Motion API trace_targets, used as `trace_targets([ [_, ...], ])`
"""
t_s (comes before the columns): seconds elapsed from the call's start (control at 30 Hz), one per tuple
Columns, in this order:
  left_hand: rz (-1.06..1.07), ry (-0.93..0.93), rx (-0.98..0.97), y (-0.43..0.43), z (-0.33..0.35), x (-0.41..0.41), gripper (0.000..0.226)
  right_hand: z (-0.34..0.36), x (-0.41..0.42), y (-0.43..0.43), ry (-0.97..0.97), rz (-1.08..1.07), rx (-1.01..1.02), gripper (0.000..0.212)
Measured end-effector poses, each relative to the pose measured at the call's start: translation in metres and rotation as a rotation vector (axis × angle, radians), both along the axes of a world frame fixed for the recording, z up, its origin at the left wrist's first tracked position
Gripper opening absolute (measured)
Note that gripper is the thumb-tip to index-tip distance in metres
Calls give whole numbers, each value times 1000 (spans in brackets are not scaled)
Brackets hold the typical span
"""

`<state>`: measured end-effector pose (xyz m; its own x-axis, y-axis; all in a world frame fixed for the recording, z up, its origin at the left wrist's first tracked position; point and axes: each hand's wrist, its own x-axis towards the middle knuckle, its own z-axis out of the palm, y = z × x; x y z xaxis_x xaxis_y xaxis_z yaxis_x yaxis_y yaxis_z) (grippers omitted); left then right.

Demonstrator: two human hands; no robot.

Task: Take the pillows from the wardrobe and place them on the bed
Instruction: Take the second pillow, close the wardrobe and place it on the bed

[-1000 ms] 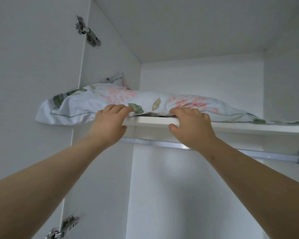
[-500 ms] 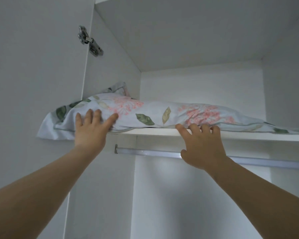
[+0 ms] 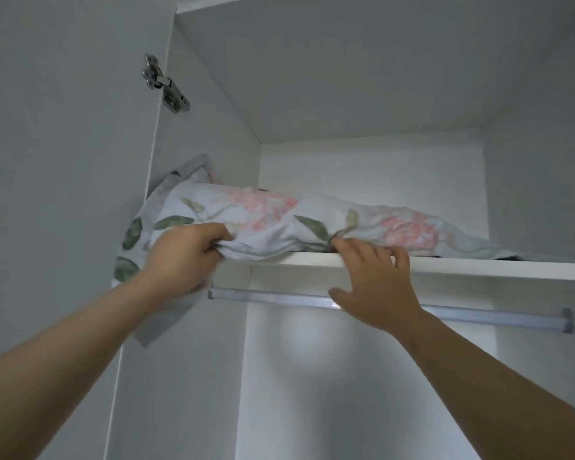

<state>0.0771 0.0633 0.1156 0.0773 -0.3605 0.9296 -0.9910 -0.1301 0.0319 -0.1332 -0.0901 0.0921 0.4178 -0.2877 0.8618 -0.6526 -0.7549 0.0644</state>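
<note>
Overhead, a floral pillow (image 3: 279, 220) was seen on the wardrobe's top shelf (image 3: 445, 265), its near edge bunched in the closed left hand (image 3: 183, 260). The right hand (image 3: 375, 287) was spread loose at the shelf lip, gripping nothing. Pulled one-sided, the pillow could be dragged askew and dropped.

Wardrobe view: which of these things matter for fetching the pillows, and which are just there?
Part of the job:
- pillow, floral, on the shelf
- left hand, gripping the pillow's front edge
- right hand, fingers open, touching the pillow at the shelf edge

Just there:
- rail under the shelf
- hinge on the open door
</note>
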Motion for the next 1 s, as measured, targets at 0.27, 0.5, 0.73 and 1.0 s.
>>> trace_targets([
  [0.27,-308,-212,301,7,-29,-95,23,27,0,40,-657,185,208,34],
  [0.5,-268,-53,44,32,59,-95,41,41,-12,33,-440,145,344,43],
  [0.73,254,73,384,-26,64,-32,62,27,-12,30,-329,99,282,46],
  [1.0,99,-255,47,-20,29,-21,39,25,-23,37,-416,190,237,34],
])
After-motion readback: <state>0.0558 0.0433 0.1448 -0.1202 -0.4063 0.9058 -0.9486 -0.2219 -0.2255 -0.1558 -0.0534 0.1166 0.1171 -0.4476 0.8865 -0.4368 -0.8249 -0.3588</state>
